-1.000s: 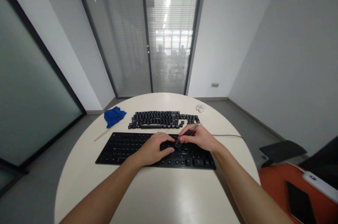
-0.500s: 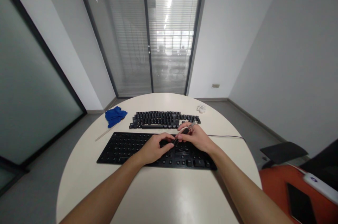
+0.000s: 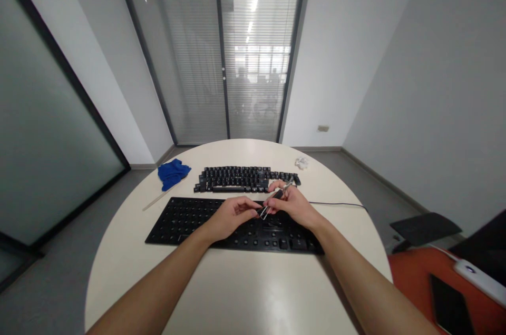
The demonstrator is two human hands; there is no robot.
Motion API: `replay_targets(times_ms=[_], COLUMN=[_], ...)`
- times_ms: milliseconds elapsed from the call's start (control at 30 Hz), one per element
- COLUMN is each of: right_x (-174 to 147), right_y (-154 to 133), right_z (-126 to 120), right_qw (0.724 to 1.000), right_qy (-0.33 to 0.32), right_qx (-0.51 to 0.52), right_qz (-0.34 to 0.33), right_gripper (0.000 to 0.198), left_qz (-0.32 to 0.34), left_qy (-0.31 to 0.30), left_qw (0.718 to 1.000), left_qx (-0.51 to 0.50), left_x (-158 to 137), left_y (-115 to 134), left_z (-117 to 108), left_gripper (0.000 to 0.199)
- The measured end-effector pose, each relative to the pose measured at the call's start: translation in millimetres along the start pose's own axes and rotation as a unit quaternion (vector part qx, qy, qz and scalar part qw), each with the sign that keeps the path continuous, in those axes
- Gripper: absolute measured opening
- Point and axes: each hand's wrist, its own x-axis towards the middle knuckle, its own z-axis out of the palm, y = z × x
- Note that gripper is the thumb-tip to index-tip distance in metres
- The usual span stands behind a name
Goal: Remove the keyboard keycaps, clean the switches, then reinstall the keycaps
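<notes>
My right hand (image 3: pixel 294 207) is closed round a wire keycap puller (image 3: pixel 279 195) with a dark handle. Its thin wire loops point down and left, and a silvery part juts out above my knuckles. Close against the wire ends, my left hand (image 3: pixel 231 217) is pinched, with something small and dark at its fingertips that I cannot make out. Both hands are over a black keyboard (image 3: pixel 185 217) whose left and lower rows show bare key sockets. Beyond it lie the loose black keycaps (image 3: pixel 231 178), set out in keyboard order.
A blue cloth (image 3: pixel 173 174) lies at the left edge beside a thin wooden stick (image 3: pixel 156 200). Some crumpled white tissue (image 3: pixel 301 163) is at the back right. The keyboard's cable (image 3: pixel 336 203) runs off to the right. An orange chair (image 3: pixel 415 272) holds a dark phone (image 3: pixel 450 303).
My hands have lifted slightly from the keyboard, and the puller's wire loops now show more clearly between them. My left hand has shifted a little up and left.
</notes>
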Motion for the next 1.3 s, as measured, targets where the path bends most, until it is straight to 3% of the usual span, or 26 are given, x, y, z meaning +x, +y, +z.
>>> replay_targets(times_ms=[333, 567, 800, 1100, 1200, 1300], right_x=[-4, -3, -7, -9, -8, -5], right_y=[-2, -5, -9, -6, -7, -8], right_z=[-2, -4, 1, 4, 3, -7], right_qw=[0.998, 0.976, 0.944, 0.944, 0.942, 0.924], right_qy=[-0.042, 0.033, -0.002, -0.049, -0.023, 0.072], right_qx=[-0.032, -0.192, -0.308, -0.316, -0.326, -0.361], right_qz=[-0.046, -0.095, -0.116, -0.075, -0.082, -0.100], right_gripper=[0.038, 0.039, 0.038, 0.043, 0.041, 0.039], left_qz=[-0.028, -0.004, 0.003, -0.021, -0.014, 0.019], left_qy=[0.032, 0.067, 0.078, 0.047, 0.057, 0.075], left_qw=[0.999, 0.997, 0.997, 0.998, 0.998, 0.995], left_qx=[-0.028, 0.039, 0.024, -0.024, -0.022, 0.055], left_x=[3, 2, 5, 6, 6, 4], left_y=[-4, -7, -14, -15, -13, -9], left_z=[3, 2, 1, 0, 1, 3], left_gripper=[0.038, 0.027, 0.033, 0.041, 0.036, 0.026])
